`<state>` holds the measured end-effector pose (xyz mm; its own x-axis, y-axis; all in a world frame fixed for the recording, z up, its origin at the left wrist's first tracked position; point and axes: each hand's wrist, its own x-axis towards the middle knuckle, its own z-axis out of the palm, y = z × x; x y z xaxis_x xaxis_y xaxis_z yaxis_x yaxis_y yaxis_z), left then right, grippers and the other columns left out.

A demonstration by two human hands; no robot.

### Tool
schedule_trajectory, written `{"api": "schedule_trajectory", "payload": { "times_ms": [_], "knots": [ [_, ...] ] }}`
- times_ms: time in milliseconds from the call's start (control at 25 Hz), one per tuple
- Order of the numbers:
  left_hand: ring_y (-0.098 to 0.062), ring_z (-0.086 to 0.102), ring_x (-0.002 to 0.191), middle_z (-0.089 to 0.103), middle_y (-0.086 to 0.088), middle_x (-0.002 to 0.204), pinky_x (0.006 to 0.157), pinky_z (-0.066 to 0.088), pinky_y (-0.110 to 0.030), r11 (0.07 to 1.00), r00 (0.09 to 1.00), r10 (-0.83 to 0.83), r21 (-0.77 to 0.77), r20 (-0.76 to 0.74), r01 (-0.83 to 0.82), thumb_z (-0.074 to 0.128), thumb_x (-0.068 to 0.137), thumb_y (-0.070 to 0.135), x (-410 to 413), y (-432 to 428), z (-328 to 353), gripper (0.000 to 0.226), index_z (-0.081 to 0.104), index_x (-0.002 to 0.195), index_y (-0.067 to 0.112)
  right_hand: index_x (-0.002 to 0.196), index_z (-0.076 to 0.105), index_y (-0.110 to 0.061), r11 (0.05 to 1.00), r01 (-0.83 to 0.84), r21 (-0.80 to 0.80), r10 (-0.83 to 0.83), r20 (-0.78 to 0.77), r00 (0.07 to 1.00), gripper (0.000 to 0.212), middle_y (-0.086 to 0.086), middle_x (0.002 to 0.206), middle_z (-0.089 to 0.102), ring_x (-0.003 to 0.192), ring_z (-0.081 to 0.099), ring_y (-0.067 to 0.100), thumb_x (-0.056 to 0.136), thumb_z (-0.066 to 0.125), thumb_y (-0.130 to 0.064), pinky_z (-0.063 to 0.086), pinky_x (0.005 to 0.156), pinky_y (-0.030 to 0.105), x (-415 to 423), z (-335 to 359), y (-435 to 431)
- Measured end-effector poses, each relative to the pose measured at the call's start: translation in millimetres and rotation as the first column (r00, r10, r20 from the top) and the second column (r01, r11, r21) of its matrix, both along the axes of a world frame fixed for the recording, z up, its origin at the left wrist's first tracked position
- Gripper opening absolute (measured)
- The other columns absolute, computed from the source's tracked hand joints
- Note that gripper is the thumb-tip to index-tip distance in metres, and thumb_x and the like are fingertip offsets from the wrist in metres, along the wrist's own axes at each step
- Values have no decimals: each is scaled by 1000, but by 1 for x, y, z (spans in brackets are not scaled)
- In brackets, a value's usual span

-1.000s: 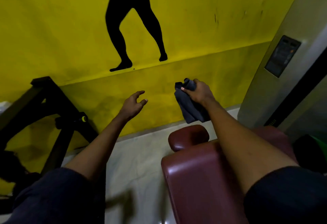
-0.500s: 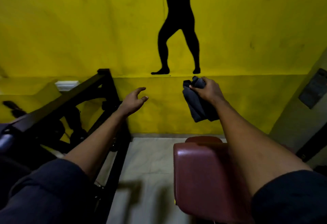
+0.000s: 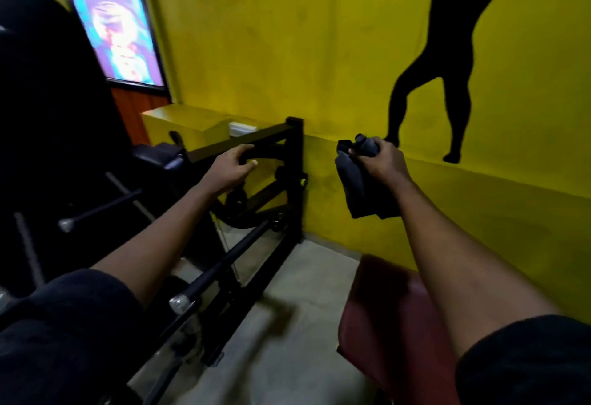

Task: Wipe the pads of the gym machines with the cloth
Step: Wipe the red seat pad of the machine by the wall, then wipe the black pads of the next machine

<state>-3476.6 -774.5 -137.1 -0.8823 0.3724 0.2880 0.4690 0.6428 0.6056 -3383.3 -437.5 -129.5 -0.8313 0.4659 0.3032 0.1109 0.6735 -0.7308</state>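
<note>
The right grip (image 3: 383, 164) squeezes the dark cloth (image 3: 358, 187) in the air above the red pad (image 3: 383, 308), the left grip (image 3: 228, 171) is loose and empty, so the wiping looks left to do.

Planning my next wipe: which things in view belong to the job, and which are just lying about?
Job:
- cloth, gripped by right hand
- maroon pad
- small black pad
- left hand, holding nothing

Just there:
- black frame
- chrome-tipped bar
- wall silhouette
- poster
</note>
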Motion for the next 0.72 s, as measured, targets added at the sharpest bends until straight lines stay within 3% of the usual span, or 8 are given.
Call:
{"api": "schedule_trajectory", "payload": {
  "times_ms": [120, 280, 400, 560, 640, 720],
  "knots": [
    [-18, 56, 120, 59, -5, 133, 89, 37, -24, 994, 994, 108, -22, -4, -108, 61, 96, 31, 26, -67, 13, 51, 49, 143, 16, 97, 64, -23, 996, -87, 31, 87, 12, 996, 50, 5, 104, 70, 99, 64, 31, 73, 73, -66, 54, 80, 43, -14, 8, -47],
    [-22, 56, 123, 60, -7, 134, 99, 41, -28, 968, 969, 248, -32, -16, -249, 61, 92, 34, 61, -166, 25, 54, 50, 142, 16, 118, 65, -23, 979, -201, 36, 201, 10, 980, 63, 5, 119, 69, 109, 63, 31, 74, 72, -67, 54, 86, 43, -29, 20, -129],
    [-18, 57, 119, 60, -4, 131, 94, 43, -15, 942, 941, 336, -10, -28, -337, 61, 94, 26, 95, -235, 26, 50, 50, 142, 15, 115, 65, -22, 951, -306, 40, 307, -12, 952, 62, 8, 115, 68, 107, 63, 33, 74, 70, -67, 54, 85, 46, -31, 26, -193],
    [-18, 50, 130, 55, -5, 141, 104, 36, -25, 919, 918, 394, -13, -42, -395, 62, 93, 31, 128, -311, 20, 54, 48, 144, 18, 116, 66, -21, 915, -399, 68, 402, -33, 915, 53, 10, 114, 69, 105, 63, 35, 80, 71, -60, 54, 86, 49, -24, 29, -268],
    [-12, 54, 122, 55, -4, 141, 93, 38, -10, 906, 905, 422, -13, -46, -423, 62, 94, 30, 132, -337, 12, 53, 48, 144, 18, 115, 65, -25, 906, -416, 76, 419, -29, 908, 61, 8, 113, 69, 105, 63, 34, 73, 67, -69, 54, 87, 50, -21, 27, -300],
    [-4, 55, 104, 57, -4, 137, 72, 36, 1, 899, 898, 438, 4, -39, -439, 62, 95, 29, 131, -351, 8, 52, 47, 144, 20, 112, 63, -23, 899, -429, 87, 431, -12, 902, 75, 6, 110, 69, 104, 64, 33, 62, 59, -79, 54, 88, 52, -27, 22, -324]
  ]
}}
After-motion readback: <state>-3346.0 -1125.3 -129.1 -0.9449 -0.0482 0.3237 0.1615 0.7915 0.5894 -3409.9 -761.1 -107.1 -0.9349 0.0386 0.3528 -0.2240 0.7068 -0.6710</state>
